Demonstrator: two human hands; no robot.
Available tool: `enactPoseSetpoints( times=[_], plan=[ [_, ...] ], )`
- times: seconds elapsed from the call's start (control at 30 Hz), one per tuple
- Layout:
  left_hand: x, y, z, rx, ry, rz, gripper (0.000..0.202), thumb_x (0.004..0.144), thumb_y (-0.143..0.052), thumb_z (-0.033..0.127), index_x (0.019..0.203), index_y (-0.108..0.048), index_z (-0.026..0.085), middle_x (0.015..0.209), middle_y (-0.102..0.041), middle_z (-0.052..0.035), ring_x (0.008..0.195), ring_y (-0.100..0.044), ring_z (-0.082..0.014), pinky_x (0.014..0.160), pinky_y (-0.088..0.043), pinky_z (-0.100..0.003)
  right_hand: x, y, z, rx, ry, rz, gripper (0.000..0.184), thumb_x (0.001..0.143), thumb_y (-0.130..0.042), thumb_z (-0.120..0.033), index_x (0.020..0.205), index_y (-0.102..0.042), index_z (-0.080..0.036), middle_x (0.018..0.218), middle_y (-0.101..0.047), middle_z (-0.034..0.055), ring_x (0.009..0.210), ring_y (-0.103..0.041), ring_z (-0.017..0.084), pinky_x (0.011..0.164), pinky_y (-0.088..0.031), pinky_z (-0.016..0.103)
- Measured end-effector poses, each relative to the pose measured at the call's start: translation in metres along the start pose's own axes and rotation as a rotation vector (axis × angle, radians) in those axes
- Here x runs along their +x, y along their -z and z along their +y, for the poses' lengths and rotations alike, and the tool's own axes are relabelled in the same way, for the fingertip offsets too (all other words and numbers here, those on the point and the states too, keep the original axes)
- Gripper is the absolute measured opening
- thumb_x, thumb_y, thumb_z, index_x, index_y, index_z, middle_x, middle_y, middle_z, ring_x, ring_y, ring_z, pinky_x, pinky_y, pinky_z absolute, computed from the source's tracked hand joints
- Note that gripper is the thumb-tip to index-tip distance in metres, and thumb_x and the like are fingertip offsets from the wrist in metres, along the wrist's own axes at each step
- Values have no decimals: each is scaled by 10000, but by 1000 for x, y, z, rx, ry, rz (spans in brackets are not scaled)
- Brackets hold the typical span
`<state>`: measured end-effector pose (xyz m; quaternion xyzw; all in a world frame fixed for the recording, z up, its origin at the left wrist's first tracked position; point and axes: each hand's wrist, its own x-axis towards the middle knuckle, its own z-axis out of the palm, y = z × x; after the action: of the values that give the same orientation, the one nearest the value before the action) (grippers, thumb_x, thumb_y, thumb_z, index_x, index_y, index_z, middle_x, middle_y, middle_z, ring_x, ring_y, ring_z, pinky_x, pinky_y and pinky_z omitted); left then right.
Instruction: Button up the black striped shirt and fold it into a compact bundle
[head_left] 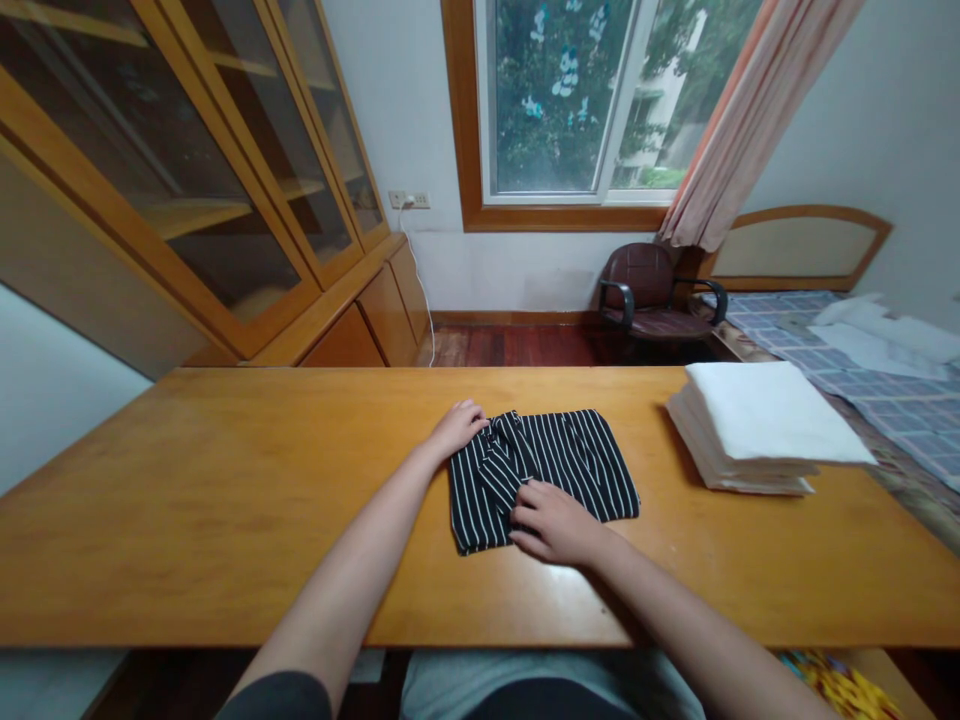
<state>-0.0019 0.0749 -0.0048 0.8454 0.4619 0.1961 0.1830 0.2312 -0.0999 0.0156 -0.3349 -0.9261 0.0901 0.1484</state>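
Observation:
A folded black garment with white stripes (577,455) lies flat on the table, with a loose striped tie bunched over its left half. At the garment's far left corner, my left hand (459,428) has its fingers curled closed on the cloth by the tie. My right hand (555,522) is at the near edge, its fingers bent and closed on the striped fabric at the tie's lower end. Both thumbs and the fingertips are partly hidden, as is the cloth under them.
The wooden table (225,500) spans the view. A stack of folded white cloth-like sheets (780,410) stands at its right side. Beyond the far edge are a maroon armchair (645,290), a bed (885,370) and a glass-door cabinet (300,270). Something yellow and patterned (844,685) shows below the near edge.

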Motion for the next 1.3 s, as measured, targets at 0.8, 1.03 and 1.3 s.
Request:
enactPoseSetpoints(
  times=[0.8, 1.03, 1.3],
  plan=[
    [-33, 16, 45, -253, 72, 461, 267, 980, -343, 204, 1068, -594, 183, 1065, -631, -72, 1053, -593, -192, 976, -466, -345, 33, 13, -17, -65, -125, 76, 657, 829, -671, -502, 1428, -491, -303, 1357, -545, 110, 1124, -455, 337, 969, -371, 507],
    [-53, 14, 37, -93, 85, 350, 151, 939, -504, 268, 926, -640, 205, 976, -629, -53, 1010, -559, -229, 971, -430, -391, 39, 9, -15, -24, -347, 140, 559, 821, -585, -215, 1375, -508, -225, 1116, -633, 117, 988, -551, 283, 879, -417, 418],
    [-67, 12, 22, -71, 128, 202, 133, 893, -623, 333, 940, -654, 213, 1004, -634, -39, 1024, -520, -243, 947, -410, -395, 7, 7, 18, 513, -696, 276, 448, 797, -509, -149, 1241, -511, -215, 817, -627, 1, 730, -617, 184, 682, -453, 287]
  ],
)
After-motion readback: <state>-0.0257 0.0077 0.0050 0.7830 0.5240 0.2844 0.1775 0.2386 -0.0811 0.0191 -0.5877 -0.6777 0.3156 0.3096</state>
